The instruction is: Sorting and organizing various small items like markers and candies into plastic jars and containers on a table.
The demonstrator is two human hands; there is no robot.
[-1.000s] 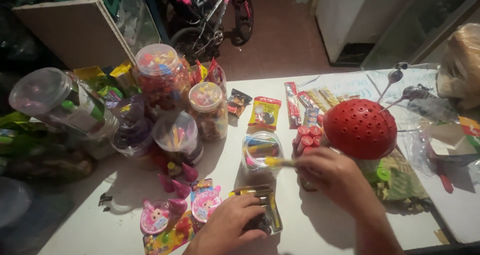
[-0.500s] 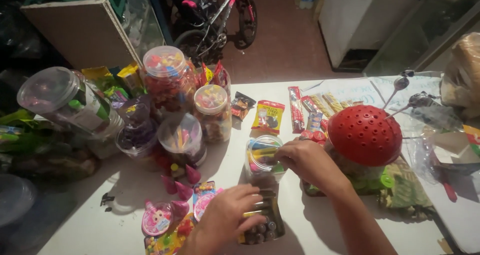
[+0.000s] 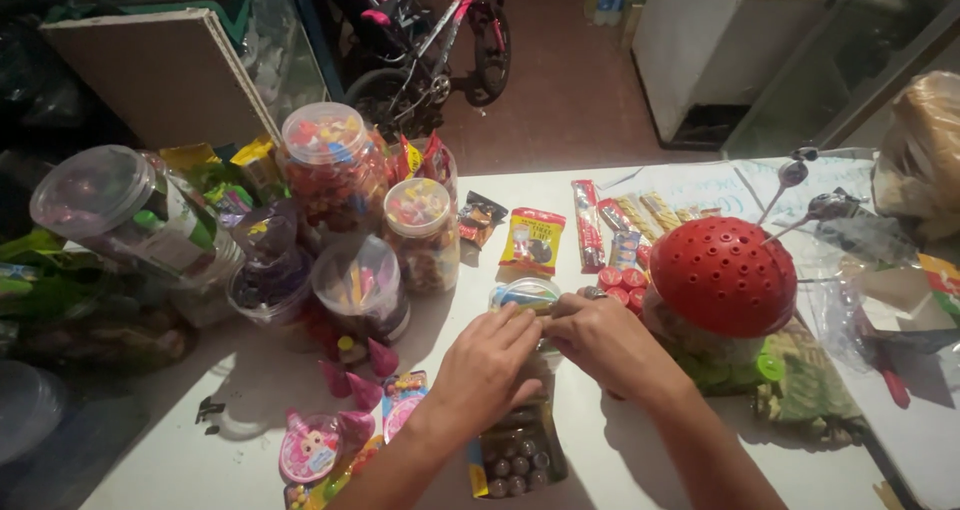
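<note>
Both hands meet on a small clear tub (image 3: 528,294) just left of the red perforated dome (image 3: 722,275) on the table (image 3: 250,420). The left hand (image 3: 487,362) has its fingers (image 3: 520,322) curled over the tub's near side, and the right hand (image 3: 603,340) pinches close beside it — what it pinches cannot be told. A steady left-hand brace looks wise — sweet packets crowd close.

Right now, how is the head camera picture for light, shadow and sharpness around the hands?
Head view: bright light on the white table, dark and murky along the left edge; the left hand and right hand are fairly sharp but hide what lies between them; the jars throw soft shadows toward the camera; straight edges bow near the corners from the wide lens.
</note>
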